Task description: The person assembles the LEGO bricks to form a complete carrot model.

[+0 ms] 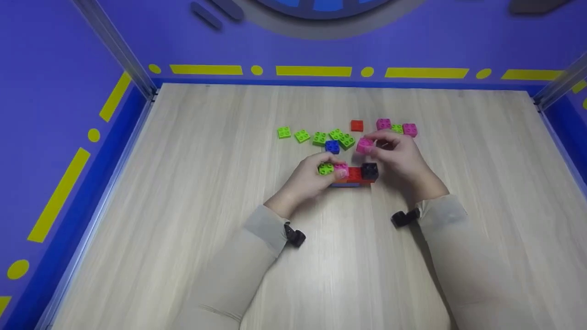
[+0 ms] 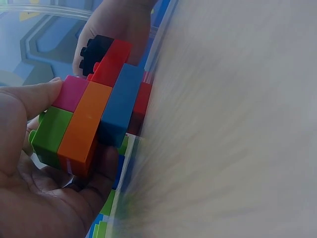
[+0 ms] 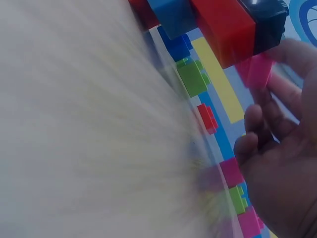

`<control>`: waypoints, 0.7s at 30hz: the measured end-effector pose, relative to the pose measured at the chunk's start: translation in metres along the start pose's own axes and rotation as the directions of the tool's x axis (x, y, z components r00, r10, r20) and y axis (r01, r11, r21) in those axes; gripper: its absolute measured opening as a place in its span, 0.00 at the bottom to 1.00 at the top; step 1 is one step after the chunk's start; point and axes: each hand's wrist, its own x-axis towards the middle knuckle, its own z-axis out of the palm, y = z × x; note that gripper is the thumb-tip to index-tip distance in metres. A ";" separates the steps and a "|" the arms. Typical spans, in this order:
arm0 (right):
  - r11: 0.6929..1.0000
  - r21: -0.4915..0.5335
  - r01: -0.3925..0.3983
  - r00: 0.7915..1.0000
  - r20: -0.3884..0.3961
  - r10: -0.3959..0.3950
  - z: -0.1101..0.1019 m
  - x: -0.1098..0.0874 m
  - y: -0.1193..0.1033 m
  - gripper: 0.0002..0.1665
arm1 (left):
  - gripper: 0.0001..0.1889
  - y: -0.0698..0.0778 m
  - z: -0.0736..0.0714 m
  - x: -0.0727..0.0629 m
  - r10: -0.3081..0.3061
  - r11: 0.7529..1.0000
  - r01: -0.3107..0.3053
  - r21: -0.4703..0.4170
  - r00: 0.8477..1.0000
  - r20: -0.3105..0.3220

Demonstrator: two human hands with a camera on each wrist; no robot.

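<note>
My left hand [image 1: 308, 176] grips the left end of a stack of toy building bricks, thumb on the pink brick [image 2: 72, 93]. Beside that pink brick sits a green brick [image 2: 52, 134], both on a long orange brick [image 2: 85, 126]. To the right the stack has a long red brick [image 1: 354, 174] with a black brick [image 1: 369, 171] on its end. Underneath run a blue brick [image 2: 122, 101] and another red brick [image 2: 140, 106]. Just behind the black brick, my right hand [image 1: 404, 156] pinches a loose pink brick [image 1: 364, 145] between thumb and fingers.
Several green bricks [image 1: 284, 132] and a blue brick [image 1: 332, 146] lie in a row behind the stack. Farther right are a red brick [image 1: 357, 125], two pink bricks [image 1: 410, 129] and another green one. Blue walls [image 1: 312, 50] border the wooden table [image 1: 206, 151].
</note>
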 end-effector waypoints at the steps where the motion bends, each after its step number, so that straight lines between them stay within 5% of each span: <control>1: 1.000 0.022 0.012 1.000 0.007 -0.012 0.001 0.000 0.000 0.21 | 0.18 0.000 0.000 0.000 -0.001 1.000 0.001 -0.002 1.000 0.000; 9: 0.986 0.132 0.105 0.986 0.112 -0.120 0.005 -0.005 -0.004 0.17 | 0.18 0.001 0.000 0.000 0.002 1.000 -0.002 -0.010 1.000 0.000; 21: 0.954 0.178 0.242 0.931 0.233 -0.280 0.009 -0.008 -0.002 0.16 | 0.18 0.000 0.000 -0.001 0.003 1.000 -0.003 -0.012 1.000 0.002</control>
